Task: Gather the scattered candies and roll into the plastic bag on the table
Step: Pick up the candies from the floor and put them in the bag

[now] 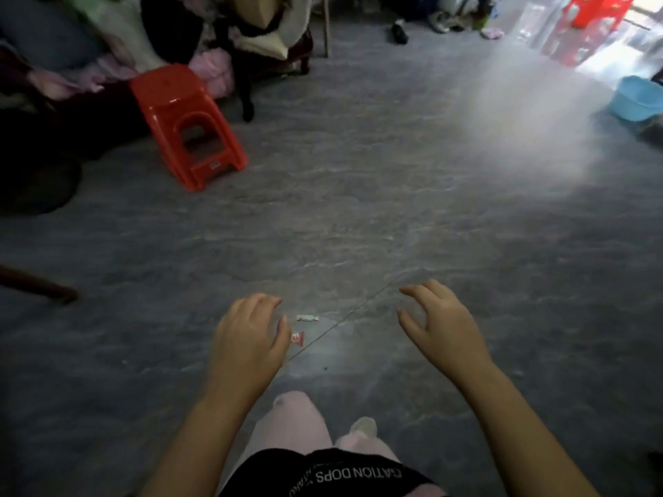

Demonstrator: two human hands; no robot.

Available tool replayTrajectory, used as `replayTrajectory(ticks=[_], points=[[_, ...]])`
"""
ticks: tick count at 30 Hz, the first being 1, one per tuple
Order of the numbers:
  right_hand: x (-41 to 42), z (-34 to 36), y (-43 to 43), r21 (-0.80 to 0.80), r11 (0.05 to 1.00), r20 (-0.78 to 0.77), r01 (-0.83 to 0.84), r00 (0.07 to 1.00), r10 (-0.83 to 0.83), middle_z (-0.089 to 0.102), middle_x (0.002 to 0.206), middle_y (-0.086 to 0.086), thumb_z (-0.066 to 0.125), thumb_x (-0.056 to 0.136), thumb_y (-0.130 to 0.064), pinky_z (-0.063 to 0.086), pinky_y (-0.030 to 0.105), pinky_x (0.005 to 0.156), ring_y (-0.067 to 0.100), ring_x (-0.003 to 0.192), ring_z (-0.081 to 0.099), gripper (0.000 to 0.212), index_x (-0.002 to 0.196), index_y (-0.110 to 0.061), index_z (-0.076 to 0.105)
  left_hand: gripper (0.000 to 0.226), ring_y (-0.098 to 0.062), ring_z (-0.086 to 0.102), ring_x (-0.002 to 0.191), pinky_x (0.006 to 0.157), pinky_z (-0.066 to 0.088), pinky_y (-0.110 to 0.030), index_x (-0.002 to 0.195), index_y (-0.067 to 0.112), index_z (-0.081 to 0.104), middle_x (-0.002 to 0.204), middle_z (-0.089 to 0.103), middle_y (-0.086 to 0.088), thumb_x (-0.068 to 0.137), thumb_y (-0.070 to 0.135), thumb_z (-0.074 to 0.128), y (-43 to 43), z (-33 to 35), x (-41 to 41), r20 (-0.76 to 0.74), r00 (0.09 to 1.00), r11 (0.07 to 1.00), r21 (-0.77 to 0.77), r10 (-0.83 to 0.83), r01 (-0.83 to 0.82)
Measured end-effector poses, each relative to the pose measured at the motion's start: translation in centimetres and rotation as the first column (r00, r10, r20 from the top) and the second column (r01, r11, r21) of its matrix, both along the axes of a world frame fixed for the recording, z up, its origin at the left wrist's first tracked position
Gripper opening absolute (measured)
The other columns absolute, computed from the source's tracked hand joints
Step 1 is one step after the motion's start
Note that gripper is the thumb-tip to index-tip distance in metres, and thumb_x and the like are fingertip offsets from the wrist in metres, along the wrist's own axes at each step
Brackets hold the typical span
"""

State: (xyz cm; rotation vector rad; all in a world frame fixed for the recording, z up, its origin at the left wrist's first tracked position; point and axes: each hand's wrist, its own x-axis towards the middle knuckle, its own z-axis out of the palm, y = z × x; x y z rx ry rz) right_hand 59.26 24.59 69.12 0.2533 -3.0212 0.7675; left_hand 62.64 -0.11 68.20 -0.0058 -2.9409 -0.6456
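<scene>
Two wrapped candies lie on the grey floor in front of me. A white twisted-wrapper candy (308, 318) lies just beyond a red-and-white one (297, 338). My left hand (249, 338) hovers over the floor with its thumb right next to the red-and-white candy, fingers curled but holding nothing. My right hand (439, 321) is held out to the right of the candies, fingers spread and empty. No plastic bag, roll or table top is in view.
A red plastic stool (186, 123) stands at the far left, beside piled clothes and dark furniture (107, 37). A blue basin (638, 98) sits at the far right. A dark wooden leg (39, 285) pokes in from the left. My pink-trousered legs (297, 425) are below.
</scene>
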Motion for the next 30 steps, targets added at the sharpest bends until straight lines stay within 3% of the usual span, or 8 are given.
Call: replayTrajectory(ticks=[6,11,16,20,22,26,30], points=[[-7.6,-1.7,-2.8,0.02,0.968,0.036,-0.25,0.968,0.249,0.067,0.091,0.01,0.056,0.077,-0.025,0.039,0.023,0.071,0.028,0.083,0.063,0.029,0.098,-0.007,0.065,0.042,-0.034,0.061,0.086,0.074,0.05,-0.04,0.095,0.003,0.065,0.095,0.067,-0.015,0.079,0.032,0.04,-1.8,-2.2,-1.8,0.049,0.975,0.976,-0.016,0.216,-0.216],[-14.6,-3.5,-6.0,0.057,0.917,0.054,-0.394,0.919,0.391,0.066,0.097,0.01,0.063,0.08,-0.019,0.044,0.028,0.071,0.029,0.087,0.063,0.024,0.102,-0.008,0.064,0.04,-0.034,0.062,0.082,0.072,0.051,-0.038,0.092,0.001,0.065,0.091,0.067,-0.017,0.079,0.03,0.041,-2.9,-4.6,-7.0,0.034,0.947,0.947,0.029,0.319,-0.32],[-20.3,-7.3,-9.5,0.036,0.86,0.084,-0.51,0.859,0.505,0.066,0.097,0.011,0.058,0.081,-0.022,0.046,0.029,0.072,0.03,0.088,0.063,0.027,0.102,-0.007,0.063,0.039,-0.035,0.061,0.08,0.072,0.049,-0.036,0.094,0.001,0.065,0.091,0.066,-0.018,0.08,0.029,0.041,-4.1,-8.0,-11.9,0.02,0.918,0.916,0.05,0.397,-0.397],[-22.1,-13.3,-11.8,0.024,0.776,0.197,-0.63,0.764,0.614,0.066,0.097,0.011,0.057,0.079,-0.024,0.051,0.034,0.071,0.03,0.086,0.063,0.029,0.102,-0.008,0.063,0.038,-0.034,0.062,0.077,0.074,0.042,-0.035,0.093,0.0,0.065,0.088,0.066,-0.018,0.079,0.028,0.042,-4.8,-13.2,-13.2,0.055,0.881,0.878,0.078,0.47,-0.473],[-22.4,-17.1,-12.7,0.034,0.711,0.25,-0.702,0.695,0.675,0.066,0.095,0.01,0.055,0.077,-0.026,0.052,0.035,0.068,0.03,0.083,0.064,0.031,0.101,-0.009,0.064,0.038,-0.035,0.063,0.074,0.069,0.049,-0.033,0.09,0.001,0.066,0.086,0.067,-0.018,0.078,0.028,0.042,-5.1,-16.9,-12.9,0.111,0.85,0.848,0.077,0.515,-0.524],[-22.7,-25.8,-14.2,0.039,0.63,0.358,-0.776,0.599,0.716,0.062,0.107,0.011,0.056,0.084,-0.023,0.049,0.037,0.077,0.031,0.097,0.058,0.03,0.111,-0.01,0.059,0.037,-0.035,0.063,0.073,0.067,0.052,-0.039,0.088,0.001,0.065,0.084,0.067,-0.018,0.076,0.028,0.042,-5.0,-25.2,-11.7,0.145,0.791,0.794,0.053,0.594,-0.606],[-22.6,-35.9,-15.4,0.013,0.555,0.417,-0.832,0.509,0.753,0.061,0.109,0.011,0.057,0.084,-0.021,0.048,0.037,0.078,0.032,0.101,0.057,0.031,0.113,-0.01,0.058,0.032,-0.032,0.062,0.07,0.062,0.051,-0.035,0.088,0.006,0.063,0.081,0.066,-0.013,0.075,0.026,0.043,-3.8,-33.8,-10.9,0.136,0.756,0.759,0.039,0.64,-0.649]])
